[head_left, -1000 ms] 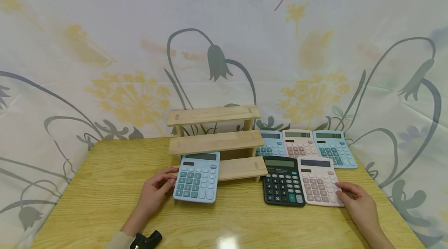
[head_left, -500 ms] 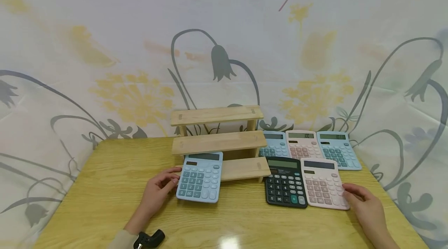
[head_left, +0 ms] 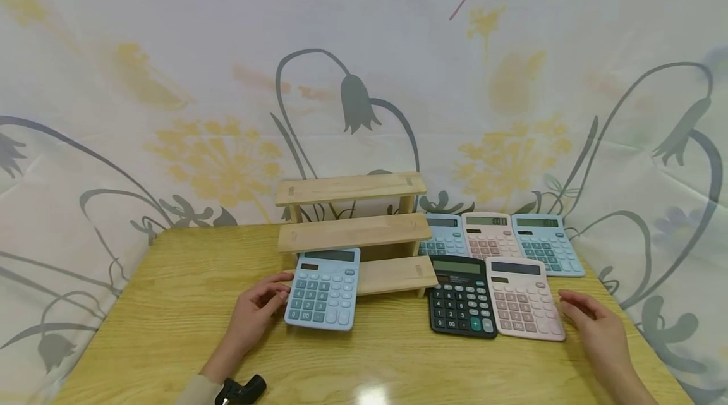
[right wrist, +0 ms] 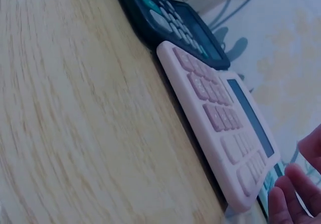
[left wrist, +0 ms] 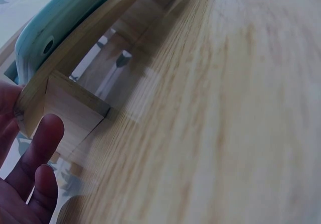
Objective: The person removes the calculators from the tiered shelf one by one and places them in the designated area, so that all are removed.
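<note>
On the lowest board of a small wooden stepped shelf (head_left: 389, 273) a light blue calculator (head_left: 321, 291) leans, its lower end jutting over the front. At its left edge is my left hand (head_left: 257, 313), fingers loosely bent; in the left wrist view fingertips meet the end of the board, beside the calculator's rounded side (left wrist: 55, 28). Whether they touch the calculator is hard to tell. A pink calculator (head_left: 526, 301) lies flat against a black calculator (head_left: 462, 307) on its left. Just off the pink one's right edge rests my right hand (head_left: 601, 332), fingers relaxed, holding nothing.
Behind the black and pink calculators lies a row: a blue one (head_left: 442, 237) partly hidden by the shelf, a pink one (head_left: 489, 234) and another blue one (head_left: 547, 244). A patterned cloth (head_left: 364, 45) hangs behind the wooden table (head_left: 188, 278).
My right hand has come away from the pink calculator's right edge, leaving a small gap. That calculator turned very slightly. The left hand and the blue calculator on the shelf stay put.
</note>
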The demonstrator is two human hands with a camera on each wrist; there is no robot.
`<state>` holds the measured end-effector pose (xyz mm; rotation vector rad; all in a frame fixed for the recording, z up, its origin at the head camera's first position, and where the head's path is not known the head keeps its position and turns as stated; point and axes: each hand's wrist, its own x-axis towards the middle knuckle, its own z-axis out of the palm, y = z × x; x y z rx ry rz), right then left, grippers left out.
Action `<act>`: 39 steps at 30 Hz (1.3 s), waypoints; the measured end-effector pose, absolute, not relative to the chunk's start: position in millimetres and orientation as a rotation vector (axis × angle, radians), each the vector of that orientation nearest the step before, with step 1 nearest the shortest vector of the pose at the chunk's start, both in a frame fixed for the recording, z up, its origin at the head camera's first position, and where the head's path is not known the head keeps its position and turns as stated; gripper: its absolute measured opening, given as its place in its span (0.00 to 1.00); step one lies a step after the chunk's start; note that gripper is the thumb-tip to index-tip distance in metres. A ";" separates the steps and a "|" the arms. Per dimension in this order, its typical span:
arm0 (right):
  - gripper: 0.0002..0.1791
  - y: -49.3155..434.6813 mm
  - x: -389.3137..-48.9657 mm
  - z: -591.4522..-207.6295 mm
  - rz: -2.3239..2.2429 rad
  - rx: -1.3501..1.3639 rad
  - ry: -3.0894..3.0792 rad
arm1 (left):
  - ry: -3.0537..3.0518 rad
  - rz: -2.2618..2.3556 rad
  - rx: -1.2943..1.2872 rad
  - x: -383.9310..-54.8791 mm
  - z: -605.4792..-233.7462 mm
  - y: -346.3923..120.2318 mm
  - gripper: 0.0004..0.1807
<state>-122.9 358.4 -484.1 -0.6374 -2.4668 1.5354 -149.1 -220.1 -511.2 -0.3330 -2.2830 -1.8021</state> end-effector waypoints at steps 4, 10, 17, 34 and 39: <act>0.21 352.3 -120.8 -480.0 1.526 -0.509 -2.477 | -2.283 -1.812 -0.331 -147.6 -509.9 -220.2 0.05; 0.20 335.5 -118.1 -475.0 1.532 -0.340 -2.486 | -2.300 -1.803 -0.312 -149.3 -511.2 -220.9 0.05; 0.17 314.6 -118.3 -471.2 1.532 -0.239 -2.509 | -2.283 -1.822 -0.326 -150.4 -512.2 -220.4 0.05; 0.14 269.9 -117.6 -472.1 1.675 -0.088 -2.526 | -2.268 -1.829 -0.341 -148.2 -509.4 -220.1 0.06; 0.13 257.3 -116.1 -473.6 1.743 -0.020 -2.508 | -2.270 -1.829 -0.339 -147.9 -509.5 -220.1 0.06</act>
